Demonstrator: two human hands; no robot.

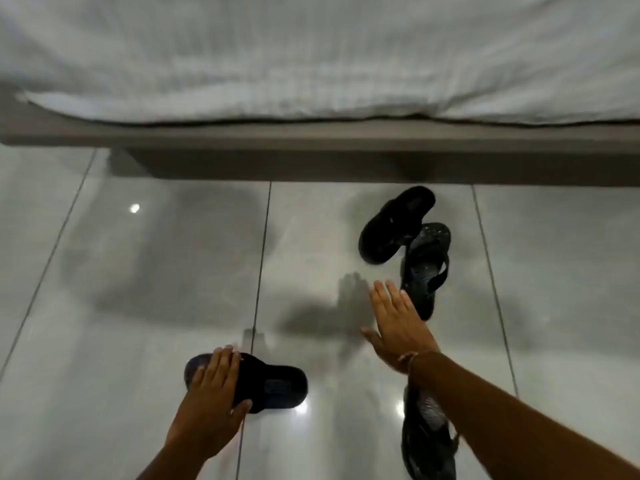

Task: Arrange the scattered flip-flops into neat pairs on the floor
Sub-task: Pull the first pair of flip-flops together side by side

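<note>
Several dark flip-flops lie scattered on the glossy grey tile floor [138, 289]. A plain black one [394, 226] lies near the bed, its toe end resting over a speckled one [427, 268] beside it. My right hand [398, 323] hovers flat with fingers spread, just left of the speckled one, holding nothing. Another black flip-flop [273, 386] lies crosswise at the lower left. My left hand [211, 393] rests on its left end, thumb under the near edge. A second speckled flip-flop [426, 441] lies under my right forearm, partly hidden.
A bed with a white cover [311, 57] and a grey frame [346, 140] spans the top of the view. Its base [311, 168] meets the floor just beyond the far flip-flops. Dark grout lines cross the tiles.
</note>
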